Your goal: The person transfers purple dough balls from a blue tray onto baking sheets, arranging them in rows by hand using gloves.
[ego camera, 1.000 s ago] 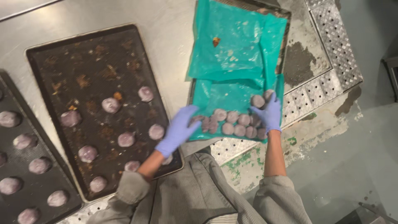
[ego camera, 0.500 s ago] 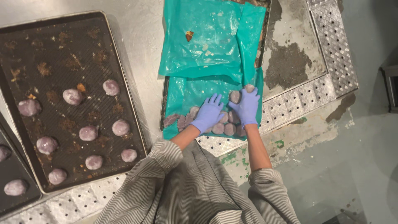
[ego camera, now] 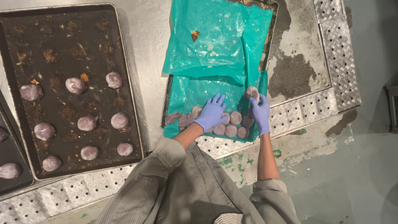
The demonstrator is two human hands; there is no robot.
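Overhead view of two gloved hands at a lined tray. The right hand (ego camera: 260,114), in a blue glove, has its fingers closed narrowly around one round purple-grey dough piece (ego camera: 252,93), held at the tray's near right corner, just above the other pieces. The left hand (ego camera: 211,113), also gloved in blue, lies palm down with fingers spread wide, resting on the cluster of dough pieces (ego camera: 233,124); it grips nothing that can be seen.

The cluster lies in two short rows along the near edge of the teal plastic sheet (ego camera: 215,41), its long axis running left to right, parallel to that edge. The pieces are round and flattened, so no single piece shows a direction. The sheet lines a dark tray (ego camera: 269,25), whose long axis runs away from the person; the far part of the sheet is folded over itself and carries crumbs and one orange-brown scrap (ego camera: 195,35).

To the left, well apart, a perforated dark baking tray (ego camera: 58,37) holds ten purple dough rounds in loose rows, among brown baked-on residue. A second tray (ego camera: 12,149), cut off by the left frame edge, holds at least two more.

All trays rest on a stainless steel table (ego camera: 149,49) with a raised checker-plate border (ego camera: 331,49); the metal right of the lined tray is stained dark. Beyond the border lies a grey-green floor (ego camera: 356,174) with worn paint.
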